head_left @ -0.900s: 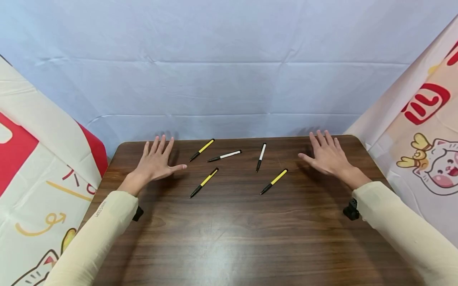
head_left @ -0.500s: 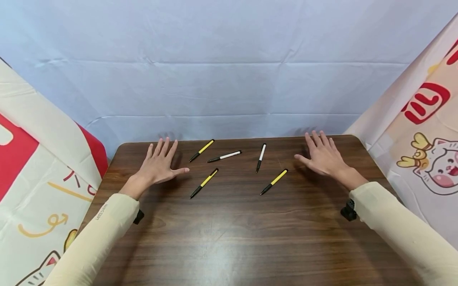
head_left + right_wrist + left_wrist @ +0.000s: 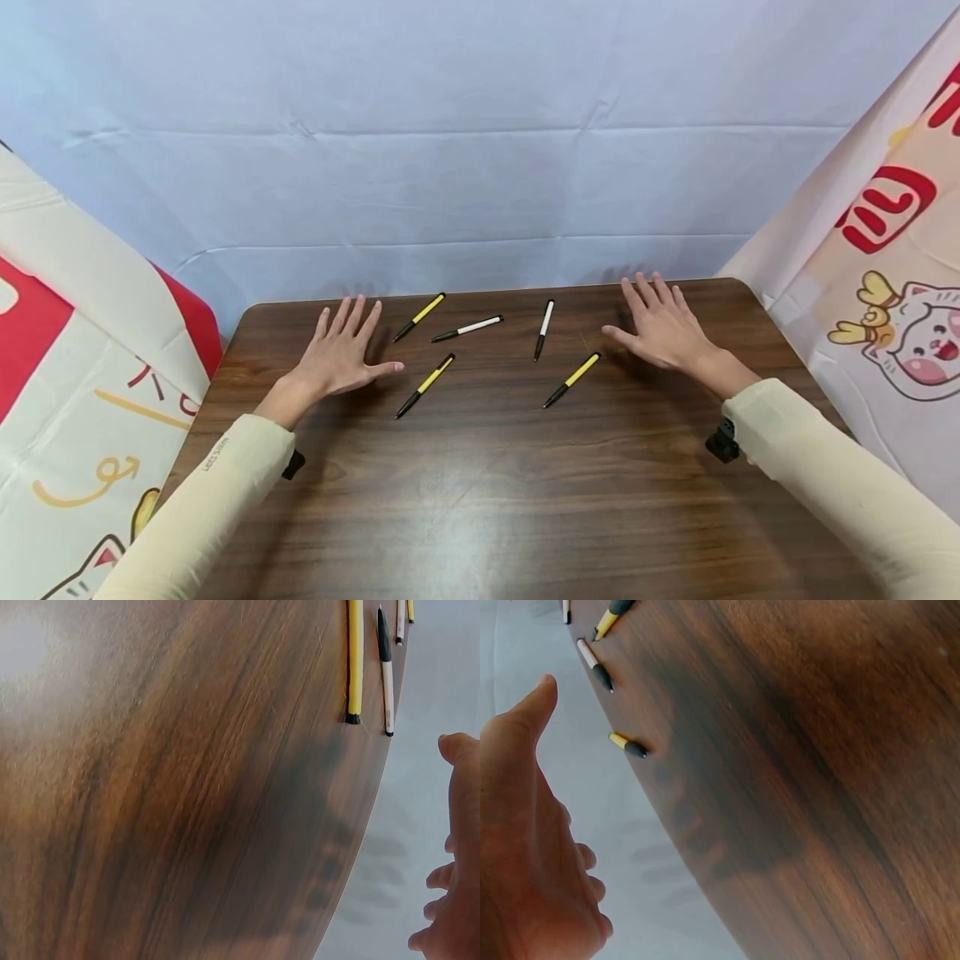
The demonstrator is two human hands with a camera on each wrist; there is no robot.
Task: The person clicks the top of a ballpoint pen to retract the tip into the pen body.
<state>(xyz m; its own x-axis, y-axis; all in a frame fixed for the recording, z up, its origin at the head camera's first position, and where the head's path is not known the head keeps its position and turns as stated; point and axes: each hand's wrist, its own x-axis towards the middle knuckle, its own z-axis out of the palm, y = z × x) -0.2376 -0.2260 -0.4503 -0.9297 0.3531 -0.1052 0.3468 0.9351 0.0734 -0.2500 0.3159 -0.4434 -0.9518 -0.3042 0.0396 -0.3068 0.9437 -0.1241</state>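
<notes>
Pens lie scattered across the far half of the table (image 3: 480,500), five in all: yellow ones at 11 o'clock (image 3: 420,317), centre-left (image 3: 426,385) and centre-right (image 3: 572,380), white ones at 12 (image 3: 467,328) and just right of it (image 3: 543,330). Left hand (image 3: 341,354) at 10 o'clock and right hand (image 3: 660,327) at 2 o'clock hover flat, fingers spread, gripping nothing. This looks like the approach, both hands flanking the pens, nothing picked up yet. A likely next move calls for fingers to close in and pinch the nearest pen's slim barrel.

yellow-black and white-black pens (image 3: 425,385) on dark brown table (image 3: 487,492).
</notes>
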